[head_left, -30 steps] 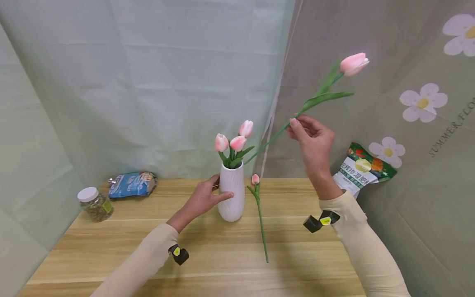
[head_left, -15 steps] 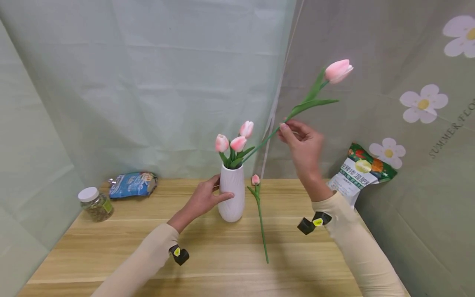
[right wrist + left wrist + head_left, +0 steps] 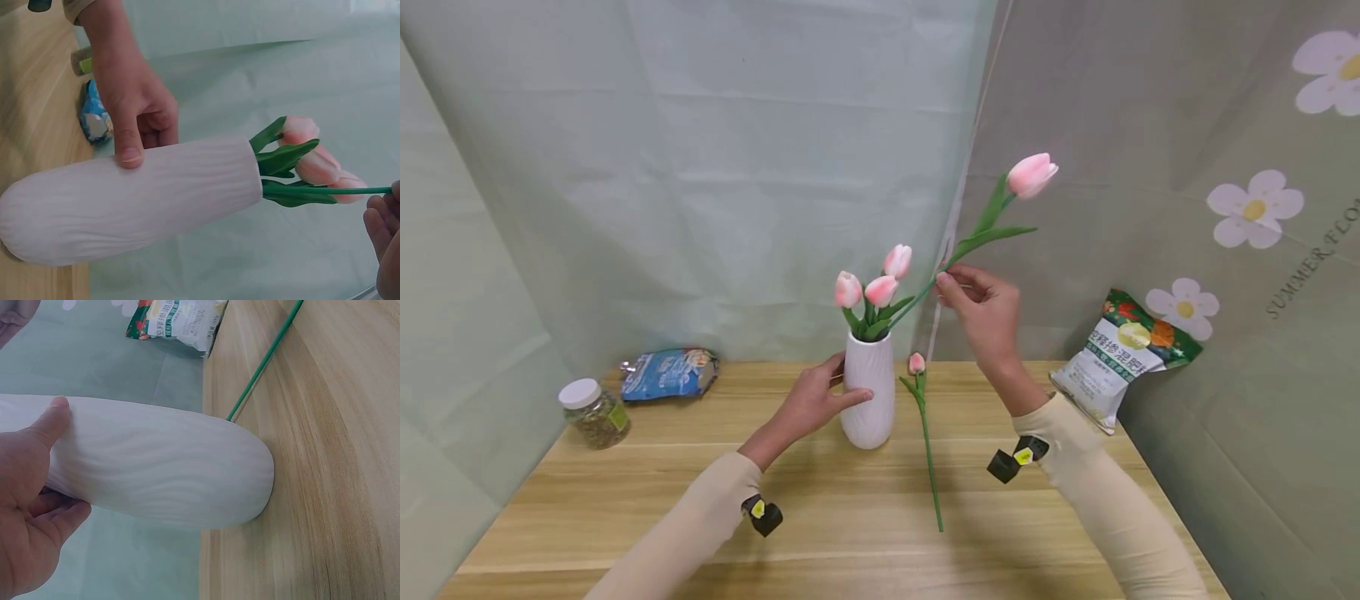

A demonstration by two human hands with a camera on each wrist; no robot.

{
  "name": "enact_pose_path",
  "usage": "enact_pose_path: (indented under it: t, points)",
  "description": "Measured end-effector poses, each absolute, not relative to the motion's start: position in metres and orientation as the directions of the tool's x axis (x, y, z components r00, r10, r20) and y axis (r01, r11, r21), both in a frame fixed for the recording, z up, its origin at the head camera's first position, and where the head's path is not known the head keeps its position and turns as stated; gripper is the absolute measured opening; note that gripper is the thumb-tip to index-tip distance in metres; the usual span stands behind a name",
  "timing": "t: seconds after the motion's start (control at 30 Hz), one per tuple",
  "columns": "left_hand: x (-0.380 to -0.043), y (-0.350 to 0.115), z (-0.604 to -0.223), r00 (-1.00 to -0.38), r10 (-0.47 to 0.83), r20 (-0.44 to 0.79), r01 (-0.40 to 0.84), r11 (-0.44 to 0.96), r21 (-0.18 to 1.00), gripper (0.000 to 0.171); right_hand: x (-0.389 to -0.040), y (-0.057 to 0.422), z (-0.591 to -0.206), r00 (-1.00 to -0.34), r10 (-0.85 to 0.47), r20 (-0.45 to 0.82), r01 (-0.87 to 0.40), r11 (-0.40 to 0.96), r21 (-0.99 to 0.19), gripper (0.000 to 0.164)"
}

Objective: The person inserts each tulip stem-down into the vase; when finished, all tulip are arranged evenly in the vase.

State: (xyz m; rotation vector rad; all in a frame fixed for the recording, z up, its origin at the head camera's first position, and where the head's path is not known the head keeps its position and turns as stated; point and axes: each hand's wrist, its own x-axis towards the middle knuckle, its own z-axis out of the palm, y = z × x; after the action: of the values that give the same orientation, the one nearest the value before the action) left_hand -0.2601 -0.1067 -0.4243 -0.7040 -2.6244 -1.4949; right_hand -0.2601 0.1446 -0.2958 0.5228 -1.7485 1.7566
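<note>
A white ribbed vase (image 3: 869,400) stands upright on the table, with three pink tulips (image 3: 881,290) in it. My left hand (image 3: 811,402) grips the vase from the left, thumb across its front and fingers behind. In my right hand (image 3: 983,310), thumb and fingers pinch the green stem of another pink tulip (image 3: 1032,176), which leans up to the right. The lower end of that stem (image 3: 325,190) passes into the vase mouth in the right wrist view; its tip is hidden inside. One more tulip (image 3: 929,454) lies on the table just right of the vase.
On the wooden table (image 3: 835,533), a white-lidded jar (image 3: 593,414) and a blue packet (image 3: 668,373) sit at the far left. A green and white bag (image 3: 1123,354) leans at the right edge. Cloth curtains (image 3: 737,167) hang behind the table.
My right hand has moved left and down with the tulip, and its stem end has gone from beside the vase rim into the mouth. My left hand and the vase have stayed put.
</note>
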Motion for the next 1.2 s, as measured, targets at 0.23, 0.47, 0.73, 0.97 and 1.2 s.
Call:
enact_pose_path:
  t: [0.23,0.47,0.73,0.97,1.2]
  points:
    - [-0.261,-0.107,-0.426,-0.897,0.362,0.254,0.404,0.437,0.804,0.08,-0.263,0.14,-0.31,-0.766,0.103,0.634,-0.625,0.112,-0.773,0.023]
    - [-0.261,-0.107,-0.425,-0.898,0.366,0.246,0.398,0.435,0.808,0.081,-0.265,0.134,-0.322,-0.778,0.064,0.625,-0.606,0.185,-0.774,0.019]
    - [-0.259,-0.107,-0.424,-0.899,0.364,0.245,0.396,0.436,0.808,0.08,-0.264,0.128,-0.331,-0.783,0.029,0.621,-0.6,0.231,-0.766,0.017]
    - [-0.26,-0.107,-0.425,-0.894,0.365,0.261,0.411,0.429,0.804,0.079,-0.263,0.127,-0.335,-0.778,0.026,0.627,-0.601,0.26,-0.756,0.016]
    - [-0.261,-0.107,-0.427,-0.893,0.369,0.259,0.41,0.427,0.806,0.079,-0.264,0.127,-0.336,-0.763,0.025,0.646,-0.614,0.284,-0.737,0.017]
